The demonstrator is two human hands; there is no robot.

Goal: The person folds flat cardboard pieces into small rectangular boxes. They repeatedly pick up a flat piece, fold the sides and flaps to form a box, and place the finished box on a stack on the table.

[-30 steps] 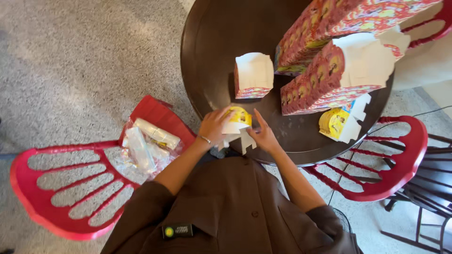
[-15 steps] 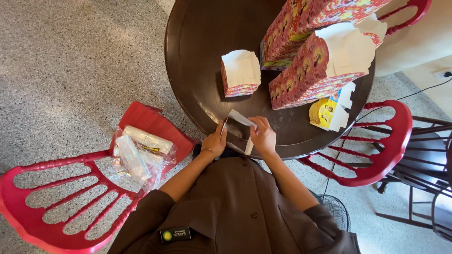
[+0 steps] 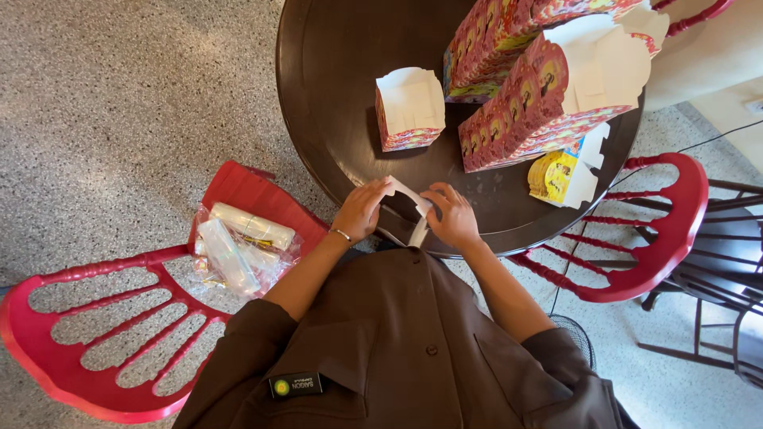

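While it sits at the table (image 3: 334,119) edge, the half-folded carton (image 3: 404,213) is pinched between both hands, left (image 3: 362,210) and right (image 3: 451,216).

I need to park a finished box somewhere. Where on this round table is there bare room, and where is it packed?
Bare: the table's left part, from its rim to the lone folded box, and the strip between that box and the hands. Crowded: the right side, under stacked rows of boxes and a yellow carton.
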